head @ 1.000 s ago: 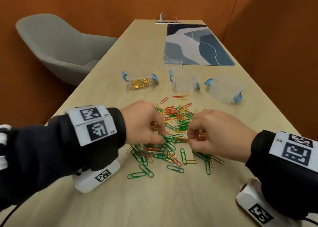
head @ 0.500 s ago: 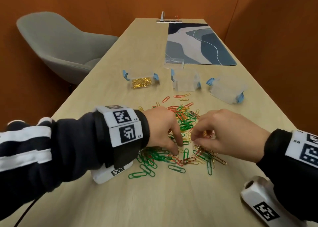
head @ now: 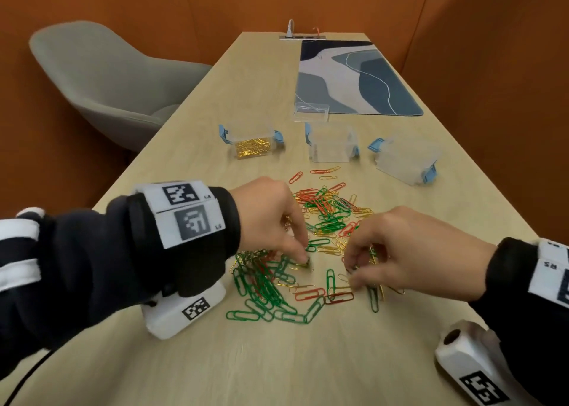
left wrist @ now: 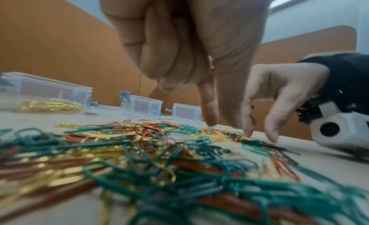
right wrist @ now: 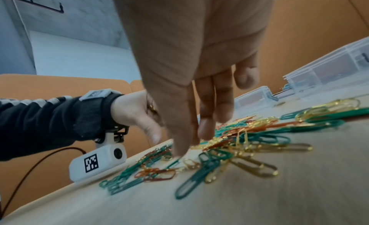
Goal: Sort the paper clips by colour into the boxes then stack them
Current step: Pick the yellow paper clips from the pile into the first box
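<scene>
Red, green and gold paper clips lie in a loose pile mid-table. My left hand reaches into the pile's near left part: forefinger and thumb touch the table, while the other fingers curl on gold clips in the palm. My right hand is on the near right part, fingertips down among the clips with a gold clip caught under the fingers. Three clear boxes stand behind the pile. The left box holds gold clips. The middle box and right box look empty.
A clear lid lies behind the middle box, at the edge of a blue patterned mat. A grey chair stands left of the table. The table edge runs close on the left, and orange walls close in both sides.
Both hands have shifted forward and toward each other over the pile. The left arm has swung in from the left. Clips near the front have been spread about.
</scene>
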`<state>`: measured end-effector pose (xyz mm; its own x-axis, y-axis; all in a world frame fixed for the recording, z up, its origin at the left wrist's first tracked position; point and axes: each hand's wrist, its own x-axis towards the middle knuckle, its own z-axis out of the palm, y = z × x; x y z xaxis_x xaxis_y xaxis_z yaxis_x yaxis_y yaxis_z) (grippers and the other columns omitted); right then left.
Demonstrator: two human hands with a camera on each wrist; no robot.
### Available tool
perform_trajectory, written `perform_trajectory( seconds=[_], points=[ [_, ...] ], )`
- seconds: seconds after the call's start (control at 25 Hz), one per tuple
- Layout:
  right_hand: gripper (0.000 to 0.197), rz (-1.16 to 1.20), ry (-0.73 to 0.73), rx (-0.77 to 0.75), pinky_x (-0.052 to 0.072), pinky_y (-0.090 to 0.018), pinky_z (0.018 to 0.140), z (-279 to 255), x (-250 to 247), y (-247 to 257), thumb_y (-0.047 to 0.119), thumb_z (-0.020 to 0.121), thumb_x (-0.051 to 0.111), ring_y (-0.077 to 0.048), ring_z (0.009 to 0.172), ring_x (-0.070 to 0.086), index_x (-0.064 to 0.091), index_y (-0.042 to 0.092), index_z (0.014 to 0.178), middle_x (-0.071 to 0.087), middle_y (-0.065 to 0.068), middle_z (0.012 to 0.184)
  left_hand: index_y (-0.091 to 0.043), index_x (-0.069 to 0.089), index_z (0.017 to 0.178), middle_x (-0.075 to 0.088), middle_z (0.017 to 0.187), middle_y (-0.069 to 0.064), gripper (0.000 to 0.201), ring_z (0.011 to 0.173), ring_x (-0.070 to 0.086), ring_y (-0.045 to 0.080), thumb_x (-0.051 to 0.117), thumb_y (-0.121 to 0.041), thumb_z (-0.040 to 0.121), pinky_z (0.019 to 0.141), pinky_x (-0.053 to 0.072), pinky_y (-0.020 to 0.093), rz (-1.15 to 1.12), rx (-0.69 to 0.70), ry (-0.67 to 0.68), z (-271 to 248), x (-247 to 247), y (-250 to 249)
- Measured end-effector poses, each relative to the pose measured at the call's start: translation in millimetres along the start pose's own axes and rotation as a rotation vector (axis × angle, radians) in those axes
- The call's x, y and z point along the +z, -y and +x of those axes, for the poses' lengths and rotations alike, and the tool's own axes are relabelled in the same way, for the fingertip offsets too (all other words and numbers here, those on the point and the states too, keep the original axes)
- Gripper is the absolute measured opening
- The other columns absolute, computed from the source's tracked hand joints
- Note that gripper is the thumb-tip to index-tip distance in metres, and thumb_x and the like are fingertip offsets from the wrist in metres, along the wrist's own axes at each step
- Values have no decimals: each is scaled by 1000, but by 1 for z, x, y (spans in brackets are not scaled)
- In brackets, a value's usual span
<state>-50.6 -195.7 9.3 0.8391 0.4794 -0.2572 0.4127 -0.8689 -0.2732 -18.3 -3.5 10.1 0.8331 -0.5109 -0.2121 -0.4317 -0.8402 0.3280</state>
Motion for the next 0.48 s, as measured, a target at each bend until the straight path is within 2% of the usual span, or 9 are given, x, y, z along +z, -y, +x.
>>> perform_trajectory(
  seconds=[0.12,0.2,0.28,0.4,0.48],
  points=[
    [28,-58,-98,45,46,-24,72,14,0,1,45,81,65,-6,79,53,67,32,105,65,12,97,-28,75,96,42,56,-23,23,55,45,-3,72,-40,76,53,31,6,47,13,-66,10,2,-9],
    [33,-64,-88,91,47,-26,75,22,2,5,48,79,66,-11,88,56,68,29,107,64,8,102,-28,73,100,39,59,-21,24,61,41,4,69,-39,79,61,32,14,107,26,-43,18,7,-15],
    [30,-45,-75,124,48,-28,77,27,5,10,45,78,68,-16,93,59,69,27,102,65,5,101,-27,73,101,39,62,-18,22,68,40,5,66,-37,82,69,34,19,141,-9,-67,22,7,-13],
    [13,-18,-82,114,50,-30,77,31,8,13,32,82,67,-19,92,61,69,25,93,66,2,96,-25,75,94,52,66,-17,19,62,43,5,68,-37,80,66,35,19,112,-97,-93,22,5,0],
    [8,1,-88,109,53,-33,78,32,9,11,24,85,62,-19,88,62,69,23,89,66,1,92,-24,76,90,50,62,-18,18,58,43,3,72,-36,76,59,32,15,86,-109,-45,20,5,5]
  ],
)
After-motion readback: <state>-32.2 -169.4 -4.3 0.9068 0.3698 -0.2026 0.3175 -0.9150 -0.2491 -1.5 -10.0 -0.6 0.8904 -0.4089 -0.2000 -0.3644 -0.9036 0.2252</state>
